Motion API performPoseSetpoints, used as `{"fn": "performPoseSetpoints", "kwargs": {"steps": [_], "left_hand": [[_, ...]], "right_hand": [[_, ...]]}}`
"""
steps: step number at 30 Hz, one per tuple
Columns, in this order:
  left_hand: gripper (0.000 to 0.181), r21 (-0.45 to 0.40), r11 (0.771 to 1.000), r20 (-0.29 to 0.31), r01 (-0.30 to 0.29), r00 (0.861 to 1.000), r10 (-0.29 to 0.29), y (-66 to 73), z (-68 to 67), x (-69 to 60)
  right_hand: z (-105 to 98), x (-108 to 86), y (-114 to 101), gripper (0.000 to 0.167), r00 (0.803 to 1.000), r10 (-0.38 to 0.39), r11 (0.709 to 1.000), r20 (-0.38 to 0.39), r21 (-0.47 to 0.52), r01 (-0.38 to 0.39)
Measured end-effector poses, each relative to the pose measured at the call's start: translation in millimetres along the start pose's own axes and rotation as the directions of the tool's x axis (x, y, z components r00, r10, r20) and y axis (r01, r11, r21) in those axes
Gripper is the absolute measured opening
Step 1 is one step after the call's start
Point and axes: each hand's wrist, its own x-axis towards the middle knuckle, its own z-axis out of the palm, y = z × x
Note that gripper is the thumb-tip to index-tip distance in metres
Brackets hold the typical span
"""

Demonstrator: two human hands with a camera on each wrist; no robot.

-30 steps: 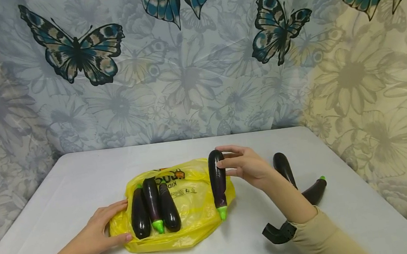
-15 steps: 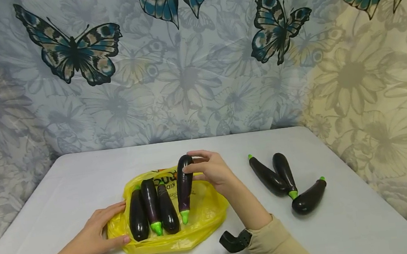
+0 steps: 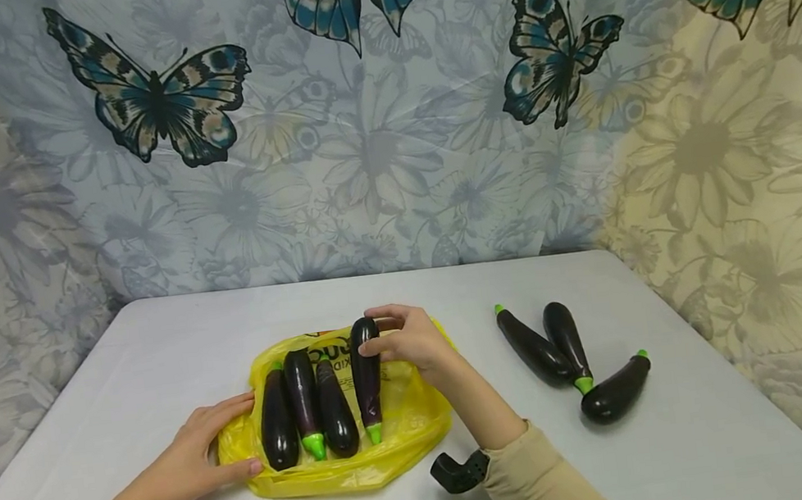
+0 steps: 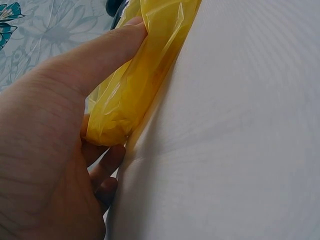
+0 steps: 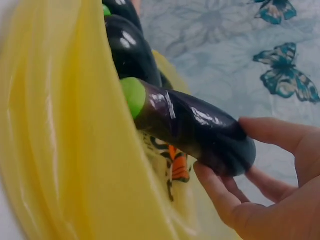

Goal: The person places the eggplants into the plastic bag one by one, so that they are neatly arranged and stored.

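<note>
My right hand (image 3: 419,343) pinches the upper, rounded end of a dark eggplant (image 3: 367,377) over the yellow bag (image 3: 413,422), its green tip pointing toward me. In the right wrist view, thumb and fingers stand on either side of that eggplant (image 5: 200,127). Three more eggplants (image 3: 336,410) lie side by side in the bag, to the left. At the bag's left edge my left hand (image 3: 180,465) holds the plastic, thumb at the front and fingers behind. The left wrist view shows the thumb pressing on the yellow plastic (image 4: 145,85).
On the white table (image 3: 692,456), three eggplants lie to the right, two touching in a V (image 3: 534,348) and one (image 3: 616,392) just in front of them. A black device (image 3: 459,472) is at my right wrist. A butterfly-patterned cloth (image 3: 376,162) hangs behind the table.
My right hand has carried its eggplant left from the bag's right edge and lowered it beside the other three. The left hand has stayed on the bag's left edge.
</note>
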Motion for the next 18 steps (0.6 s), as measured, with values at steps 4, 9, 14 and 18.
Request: {"fn": "performPoseSetpoints", "kwargs": {"steps": [4, 9, 14, 18], "left_hand": [[0.081, -0.014, 1.000, -0.005, -0.011, 1.000, 0.011, 2.2, -0.4, 0.4], [0.081, -0.007, 1.000, 0.004, -0.001, 1.000, 0.001, 0.5, -0.4, 0.7], [0.081, -0.003, 1.000, -0.002, -0.011, 1.000, 0.011, -2.0, 0.5, 0.4], [0.080, -0.006, 1.000, -0.014, -0.023, 1.000, 0.023, -2.5, 1.6, 0.3]], "right_hand": [[-2, 2.2, 4, 0.055, 1.000, 0.015, 1.000, 0.015, 0.011, -0.015], [-2, 6.3, 8, 0.057, 0.999, 0.028, 0.999, 0.025, -0.017, -0.028], [0, 8.4, 10, 0.058, 0.999, 0.041, 0.999, 0.030, -0.020, -0.041], [1, 8.2, 11, 0.057, 0.999, 0.036, 0.999, 0.024, -0.038, -0.035]]}}
